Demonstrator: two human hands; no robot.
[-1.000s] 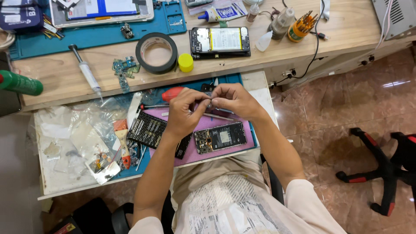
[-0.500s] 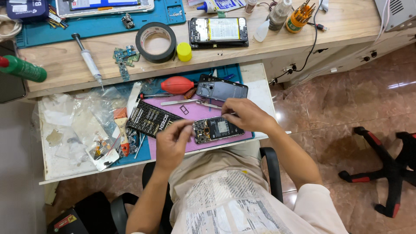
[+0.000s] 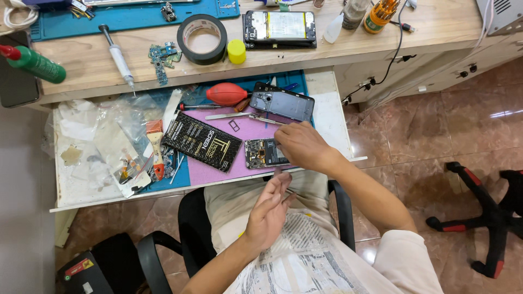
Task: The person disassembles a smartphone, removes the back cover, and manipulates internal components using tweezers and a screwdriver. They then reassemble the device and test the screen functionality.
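The right hand [image 3: 300,146] is resting curled on the opened phone [image 3: 262,153] on the purple mat [image 3: 218,171] near the drawer's front edge, where a nudge could tip it off, while the left hand [image 3: 268,209] is hovering over the lap, loosely open and empty.

On my feed, a roll of black tape [image 3: 202,39] lies on the wooden counter [image 3: 381,46] beside a yellow cap [image 3: 236,51]. A green bottle [image 3: 34,63] lies far left; a red blower bulb [image 3: 227,93] sits below.
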